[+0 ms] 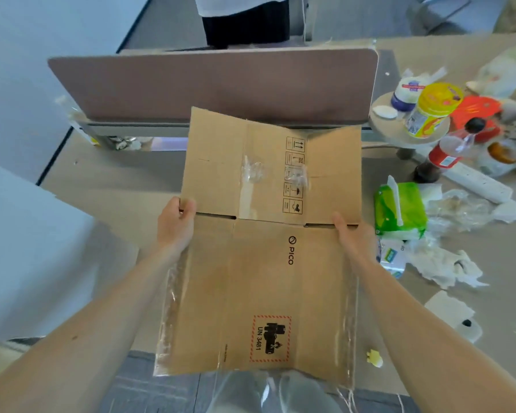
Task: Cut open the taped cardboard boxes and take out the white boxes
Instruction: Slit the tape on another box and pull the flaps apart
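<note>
Head view: a cardboard box [265,293], which looks flattened, fills the centre of the frame, held over the desk [108,186] and reaching from 12 o'clock down to 6 o'clock. Its printed "PICO" mark and red-bordered "UN 3481" label face up. The far flaps [221,162] tilt upward toward 12 o'clock, and loose clear tape [167,308] hangs along both long edges.

The left hand [173,228], at 9 o'clock of the box, grips the left edge at the flap fold with its fingers curled over the cardboard. The right hand [355,236], at 3 o'clock of the box, holds the right edge at the same fold. Its thumb lies on top, and its other fingers are hidden by the edge.

A brown desk divider [215,84] stands at 12 o'clock. At 3 o'clock lie a green tissue pack [399,207] and crumpled tissues [441,263]. At 2 o'clock are a cola bottle [447,153] and a yellow-lidded jar [432,114].
</note>
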